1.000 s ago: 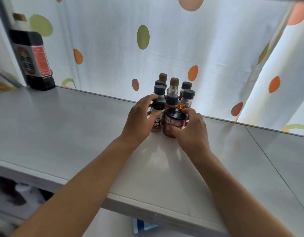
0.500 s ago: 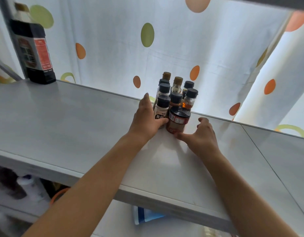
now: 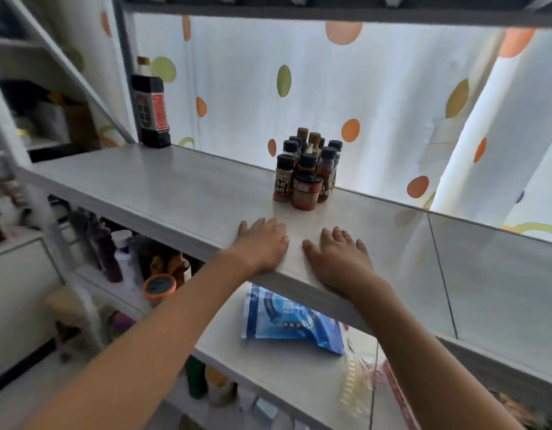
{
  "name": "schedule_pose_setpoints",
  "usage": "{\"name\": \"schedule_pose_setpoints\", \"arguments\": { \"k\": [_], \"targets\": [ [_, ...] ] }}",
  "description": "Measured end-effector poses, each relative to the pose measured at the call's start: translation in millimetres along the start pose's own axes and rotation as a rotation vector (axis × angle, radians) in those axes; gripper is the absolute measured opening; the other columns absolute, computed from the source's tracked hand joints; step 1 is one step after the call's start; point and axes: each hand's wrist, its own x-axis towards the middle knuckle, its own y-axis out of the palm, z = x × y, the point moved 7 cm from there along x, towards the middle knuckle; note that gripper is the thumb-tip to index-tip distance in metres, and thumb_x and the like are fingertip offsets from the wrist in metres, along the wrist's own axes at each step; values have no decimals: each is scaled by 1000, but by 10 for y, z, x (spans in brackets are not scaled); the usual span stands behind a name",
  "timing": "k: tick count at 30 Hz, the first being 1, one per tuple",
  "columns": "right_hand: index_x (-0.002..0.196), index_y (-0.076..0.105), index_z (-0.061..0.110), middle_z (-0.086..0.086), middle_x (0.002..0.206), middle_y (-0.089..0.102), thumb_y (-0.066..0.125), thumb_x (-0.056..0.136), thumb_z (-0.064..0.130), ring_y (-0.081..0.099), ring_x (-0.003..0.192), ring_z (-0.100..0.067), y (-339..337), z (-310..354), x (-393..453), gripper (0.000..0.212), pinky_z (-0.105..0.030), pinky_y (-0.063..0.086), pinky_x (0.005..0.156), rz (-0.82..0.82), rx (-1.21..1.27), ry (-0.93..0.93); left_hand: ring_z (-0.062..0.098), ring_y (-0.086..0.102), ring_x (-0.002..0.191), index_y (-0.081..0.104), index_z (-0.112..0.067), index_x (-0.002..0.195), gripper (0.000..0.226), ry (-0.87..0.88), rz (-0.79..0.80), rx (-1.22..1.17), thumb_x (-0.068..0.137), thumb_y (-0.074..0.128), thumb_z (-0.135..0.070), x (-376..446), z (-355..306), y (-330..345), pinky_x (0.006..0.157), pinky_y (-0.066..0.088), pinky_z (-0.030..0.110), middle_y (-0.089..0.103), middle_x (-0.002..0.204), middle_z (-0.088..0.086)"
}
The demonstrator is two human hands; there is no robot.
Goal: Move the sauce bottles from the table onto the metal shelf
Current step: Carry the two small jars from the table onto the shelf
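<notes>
The cluster of sauce bottles (image 3: 305, 172) stood upright and tightly packed toward the back of the metal shelf (image 3: 163, 193), close to the spotted curtain (image 3: 377, 97), with a short wide red-labelled jar (image 3: 305, 190) at the front and a taller pepper bottle (image 3: 283, 181) just beside it. Both hands lay flat near the shelf's front edge, well apart from the bottles: the left hand (image 3: 262, 245) with fingers straight and lightly spread, the right hand (image 3: 339, 259) likewise spread palm down, neither holding anything. A large dark bottle (image 3: 150, 103) stood alone at the far left corner, and a blue packet (image 3: 290, 318) lay on the shelf below. Judging by this, the group appeared placed, and the step in hand was probably to clear away and go for whatever remained on the surface, which was out of view. To do that well, the hands should lift straight off and draw back toward the body without brushing the front jar, since the packed bottles looked top-heavy and one knock could topple several.
</notes>
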Motion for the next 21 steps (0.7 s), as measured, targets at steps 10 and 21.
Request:
{"name": "schedule_pose_setpoints", "arguments": {
  "k": [10, 21],
  "targets": [
    [155, 0, 3, -15, 164, -2, 15, 104, 46, -2, 151, -28, 112, 86, -1168, 68, -47, 2, 122, 27, -169, -194, 17, 6, 150, 19, -18, 154, 50, -75, -168, 133, 106, 22, -35, -1296, -438, 246, 120, 18, 44, 14, 162, -1],
    [155, -4, 7, -10, 163, -13, 29, 104, 28, -13, 150, -22, 939, 692, -2350, 65, -39, -3, 123, 128, 39, -509, 25, -18, 148, -6, -7, 154, 70, -451, -1, 323, 100, 37, -21, -2934, -404, 830, 111, -3, 70, -13, 162, 10]
  ]
}}
